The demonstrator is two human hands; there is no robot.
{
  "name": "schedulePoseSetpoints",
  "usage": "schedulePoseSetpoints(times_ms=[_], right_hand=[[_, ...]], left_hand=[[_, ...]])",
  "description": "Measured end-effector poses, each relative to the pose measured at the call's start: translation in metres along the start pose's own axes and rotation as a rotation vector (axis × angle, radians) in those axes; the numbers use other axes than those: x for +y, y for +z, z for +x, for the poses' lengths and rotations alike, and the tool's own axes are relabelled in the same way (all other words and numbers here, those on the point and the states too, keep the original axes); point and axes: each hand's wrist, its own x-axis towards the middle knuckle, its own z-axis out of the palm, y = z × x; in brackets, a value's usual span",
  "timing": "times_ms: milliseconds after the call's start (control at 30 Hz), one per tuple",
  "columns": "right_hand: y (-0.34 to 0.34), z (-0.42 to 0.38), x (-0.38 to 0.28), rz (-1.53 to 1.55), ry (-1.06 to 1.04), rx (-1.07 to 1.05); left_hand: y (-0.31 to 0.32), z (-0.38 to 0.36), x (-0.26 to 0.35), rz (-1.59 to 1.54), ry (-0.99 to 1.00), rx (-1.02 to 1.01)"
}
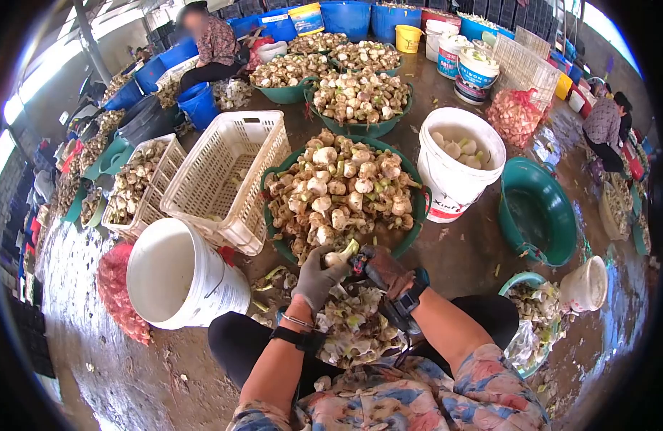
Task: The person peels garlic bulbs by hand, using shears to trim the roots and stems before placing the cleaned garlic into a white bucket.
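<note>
My left hand (315,281), in a grey glove, is closed on a pale garlic bulb (338,257) whose green stem points right. Beside it, my right hand (387,273) wears a dark, stained glove. Its fingers are closed around a small dark and red object (358,263) at the stem, too hidden to name. Just beyond both hands stands a green tub (418,215) heaped with dirty, untrimmed garlic bulbs (338,188). Below the hands, between my legs, lies a pile of papery peelings and leaf scraps (351,323).
At left are a white bucket (227,291), a cream plastic crate (263,161) and a red net sack (119,294). To the right stand a white bucket (446,169) holding cleaned bulbs and a green basin (514,208). More garlic tubs and a seated person (215,47) are farther back.
</note>
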Motion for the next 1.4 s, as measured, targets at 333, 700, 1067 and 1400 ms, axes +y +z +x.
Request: schedulePoseSetpoints(times_ms=[333,700,1067,1400], right_hand=[[0.019,-0.010,0.014,0.449,0.074,0.107],[0.006,-0.029,0.132,0.130,-0.156,0.113],[0.053,-0.056,0.063,-0.352,-0.080,-0.364],[0.027,0.020,0.048,0.007,-0.197,0.220]], left_hand=[[0.003,-0.033,0.021,-0.249,0.031,-0.042],[0.009,-0.035,0.006,-0.508,0.164,0.018],[-0.002,-0.014,0.023,-0.935,0.027,-0.234],[0.004,0.038,0.001,-0.876,0.041,-0.116]])
